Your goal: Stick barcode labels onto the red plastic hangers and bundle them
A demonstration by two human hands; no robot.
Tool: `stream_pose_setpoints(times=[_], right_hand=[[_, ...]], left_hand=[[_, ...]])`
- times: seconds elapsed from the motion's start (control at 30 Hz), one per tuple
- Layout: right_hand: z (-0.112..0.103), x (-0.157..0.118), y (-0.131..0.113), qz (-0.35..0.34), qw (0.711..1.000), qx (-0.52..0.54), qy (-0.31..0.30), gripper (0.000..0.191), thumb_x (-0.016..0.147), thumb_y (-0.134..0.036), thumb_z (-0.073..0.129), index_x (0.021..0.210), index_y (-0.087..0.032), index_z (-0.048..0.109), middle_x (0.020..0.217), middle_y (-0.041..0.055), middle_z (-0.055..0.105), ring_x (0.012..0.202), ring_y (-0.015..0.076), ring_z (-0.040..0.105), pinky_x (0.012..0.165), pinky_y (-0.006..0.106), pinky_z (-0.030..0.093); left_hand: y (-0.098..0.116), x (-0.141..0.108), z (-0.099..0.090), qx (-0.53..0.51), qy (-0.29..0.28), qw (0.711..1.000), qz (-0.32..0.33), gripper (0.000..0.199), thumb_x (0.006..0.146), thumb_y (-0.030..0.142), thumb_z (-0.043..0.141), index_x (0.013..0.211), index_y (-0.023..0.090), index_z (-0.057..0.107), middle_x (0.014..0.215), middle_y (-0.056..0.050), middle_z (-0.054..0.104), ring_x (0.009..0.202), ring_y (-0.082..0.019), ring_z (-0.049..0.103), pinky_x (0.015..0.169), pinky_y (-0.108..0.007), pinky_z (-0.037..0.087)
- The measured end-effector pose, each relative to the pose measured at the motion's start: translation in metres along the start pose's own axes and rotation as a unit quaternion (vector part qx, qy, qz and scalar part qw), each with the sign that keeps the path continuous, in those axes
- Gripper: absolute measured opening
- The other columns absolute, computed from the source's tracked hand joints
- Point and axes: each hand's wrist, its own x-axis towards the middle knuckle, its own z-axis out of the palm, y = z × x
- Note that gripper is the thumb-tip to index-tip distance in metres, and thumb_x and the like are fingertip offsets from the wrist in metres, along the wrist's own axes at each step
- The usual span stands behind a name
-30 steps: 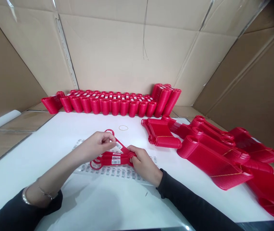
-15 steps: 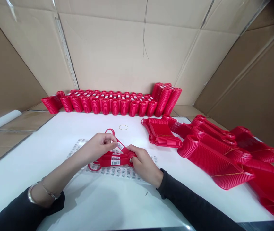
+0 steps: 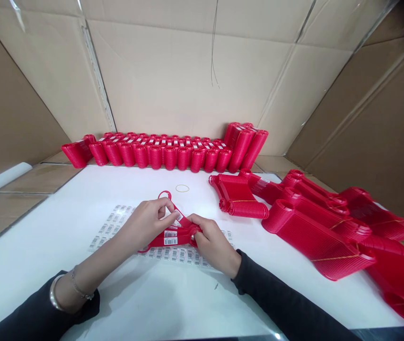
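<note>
My right hand (image 3: pixel 214 244) is closed round the right end of a fanned bunch of flat red plastic strips (image 3: pixel 188 238) with ring-shaped ends. White barcode labels (image 3: pixel 170 241) show on the strips in the bunch. One strip (image 3: pixel 183 220) angles up and away from the others, its ring end (image 3: pixel 164 194) pointing to the back. My left hand (image 3: pixel 152 219) is closed at this strip, with the thumb on its barcode label (image 3: pixel 179 216). Beneath both hands lies a sheet of barcode labels (image 3: pixel 184 256), partly covered by them.
Bundled red strips (image 3: pixel 155 156) stand in a row along the back. More banded bundles (image 3: pixel 315 237) lie across the right side of the white table (image 3: pixel 134 308). A loose rubber band (image 3: pixel 182 188) lies beyond my hands. Cardboard walls (image 3: pixel 180 71) enclose the table; a white tube (image 3: pixel 1 181) is at left.
My left hand has shifted slightly right along the raised strip, its thumb now further over the label. That strip's ring end has moved a little right. My right hand stays in place.
</note>
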Motion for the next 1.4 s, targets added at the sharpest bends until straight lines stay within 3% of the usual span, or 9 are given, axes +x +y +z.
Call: stream_pose_setpoints(times=[0.13, 0.3, 0.37, 0.5, 0.63, 0.83, 1.0, 1.17, 1.4], right_hand=[[0.000, 0.000, -0.001, -0.015, 1.000, -0.005, 0.006, 0.028, 0.067, -0.002, 0.031, 0.076, -0.018, 0.053, 0.071, -0.0017, 0.055, 0.070, 0.0130, 0.051, 0.064, 0.023, 0.038], [-0.001, 0.000, -0.001, -0.016, 1.000, 0.003, 0.000, 0.028, 0.069, -0.003, 0.032, 0.078, -0.018, 0.054, 0.073, -0.0011, 0.057, 0.071, 0.0131, 0.052, 0.064, 0.023, 0.039], [-0.001, 0.000, -0.002, -0.010, 1.000, 0.001, -0.006, 0.028, 0.070, -0.004, 0.032, 0.078, -0.018, 0.055, 0.074, -0.0006, 0.058, 0.072, 0.0134, 0.054, 0.064, 0.023, 0.040], [-0.007, 0.001, -0.002, -0.014, 1.000, -0.012, -0.003, 0.030, 0.071, -0.002, 0.033, 0.081, -0.017, 0.057, 0.077, 0.0007, 0.061, 0.075, 0.0136, 0.056, 0.067, 0.024, 0.042], [-0.019, 0.006, 0.003, -0.065, 0.995, -0.071, 0.023, 0.032, 0.071, 0.000, 0.034, 0.084, -0.018, 0.056, 0.081, 0.0010, 0.061, 0.077, 0.0137, 0.056, 0.069, 0.024, 0.042], [-0.032, 0.014, 0.021, -0.098, 0.960, -0.262, 0.025, 0.027, 0.071, 0.001, 0.038, 0.085, -0.017, 0.054, 0.086, 0.0054, 0.057, 0.084, 0.0174, 0.052, 0.076, 0.029, 0.041], [-0.032, 0.016, 0.024, -0.088, 0.919, -0.385, 0.015, 0.024, 0.076, 0.000, 0.039, 0.087, -0.015, 0.053, 0.086, 0.0077, 0.056, 0.083, 0.0194, 0.049, 0.073, 0.030, 0.040], [-0.029, 0.013, 0.017, -0.110, 0.906, -0.409, -0.022, 0.019, 0.079, -0.008, 0.043, 0.093, -0.015, 0.053, 0.091, 0.0080, 0.056, 0.085, 0.0202, 0.048, 0.073, 0.032, 0.040], [-0.025, 0.006, 0.006, -0.138, 0.906, -0.396, -0.053, 0.026, 0.079, -0.021, 0.051, 0.104, -0.015, 0.053, 0.094, 0.0080, 0.058, 0.087, 0.0212, 0.049, 0.076, 0.035, 0.039]], left_hand=[[-0.004, 0.000, 0.007, 0.079, 0.069, 0.990, 0.090, 0.027, 0.082, 0.046, 0.049, 0.079, 0.019, 0.055, 0.086, -0.004, 0.053, 0.081, -0.020, 0.049, 0.070, -0.033, 0.040], [-0.013, 0.003, 0.011, 0.071, 0.149, 0.980, 0.111, 0.048, 0.073, 0.050, 0.061, 0.109, 0.020, 0.048, 0.123, -0.011, 0.043, 0.112, -0.029, 0.040, 0.090, -0.044, 0.039], [-0.016, 0.005, 0.006, 0.026, 0.124, 0.988, 0.091, 0.050, 0.074, 0.048, 0.062, 0.114, 0.022, 0.046, 0.118, -0.008, 0.046, 0.106, -0.026, 0.047, 0.087, -0.041, 0.042], [-0.023, 0.011, -0.007, -0.031, 0.096, 0.993, 0.055, 0.024, 0.080, 0.043, 0.054, 0.086, 0.020, 0.057, 0.093, -0.003, 0.053, 0.080, -0.018, 0.055, 0.072, -0.032, 0.045], [-0.029, 0.015, -0.011, -0.047, 0.094, 0.992, 0.072, 0.021, 0.082, 0.038, 0.051, 0.076, 0.019, 0.058, 0.084, -0.001, 0.057, 0.077, -0.016, 0.055, 0.069, -0.029, 0.043], [-0.026, 0.012, -0.007, 0.004, -0.023, 0.995, 0.099, 0.032, 0.087, 0.045, 0.041, 0.089, 0.020, 0.060, 0.092, -0.003, 0.059, 0.083, -0.019, 0.055, 0.073, -0.031, 0.042], [-0.026, 0.006, -0.002, 0.112, -0.097, 0.978, 0.147, 0.030, 0.082, 0.045, 0.052, 0.095, 0.020, 0.060, 0.091, -0.004, 0.057, 0.085, -0.021, 0.053, 0.072, -0.031, 0.041], [-0.030, 0.007, 0.006, 0.164, -0.077, 0.970, 0.161, 0.015, 0.086, 0.028, 0.047, 0.080, 0.018, 0.057, 0.083, -0.004, 0.057, 0.080, -0.019, 0.052, 0.070, -0.030, 0.039], [-0.030, 0.009, 0.009, 0.238, -0.031, 0.948, 0.211, 0.012, 0.087, 0.021, 0.048, 0.078, 0.018, 0.055, 0.082, -0.002, 0.060, 0.078, -0.019, 0.053, 0.068, -0.032, 0.037]])
